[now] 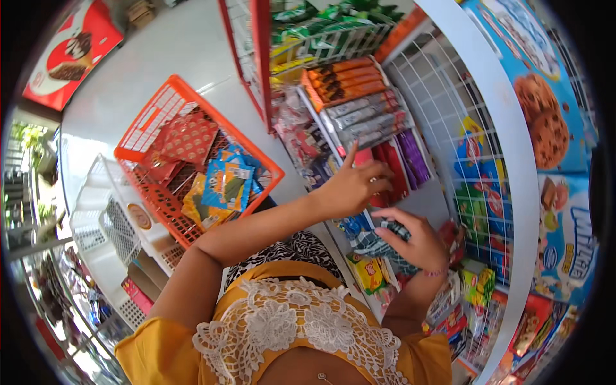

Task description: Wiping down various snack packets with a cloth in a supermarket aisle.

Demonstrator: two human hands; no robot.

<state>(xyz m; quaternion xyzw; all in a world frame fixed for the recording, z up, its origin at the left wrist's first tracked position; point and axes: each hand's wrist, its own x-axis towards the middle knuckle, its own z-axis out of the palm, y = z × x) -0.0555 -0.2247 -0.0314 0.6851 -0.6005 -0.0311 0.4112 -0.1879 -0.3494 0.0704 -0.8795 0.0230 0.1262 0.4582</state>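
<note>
My left hand [356, 185], with a ring on one finger, reaches over a shelf of wrapped bars. Its index finger extends toward silver-wrapped bars [368, 118]; the other fingers bend over red packs [392, 166]. It seems to hold nothing; whether it touches the packs is unclear. Beside the red packs stand purple packs [412, 156], and orange-wrapped bars [346, 82] lie behind the silver ones. Nearer me, my right hand [416, 240] is over a dark checked cloth [373, 243], thumb and index finger spread. Its other fingers are hidden, so I cannot tell whether they grip the cloth.
An orange plastic basket [166, 89] at left holds red patterned packs [185, 137] and blue packets [228, 185]. White plastic baskets [113, 216] stand beside it. A white wire grid [433, 82] flanks the shelf at right. Green bags [332, 38] fill a rack behind.
</note>
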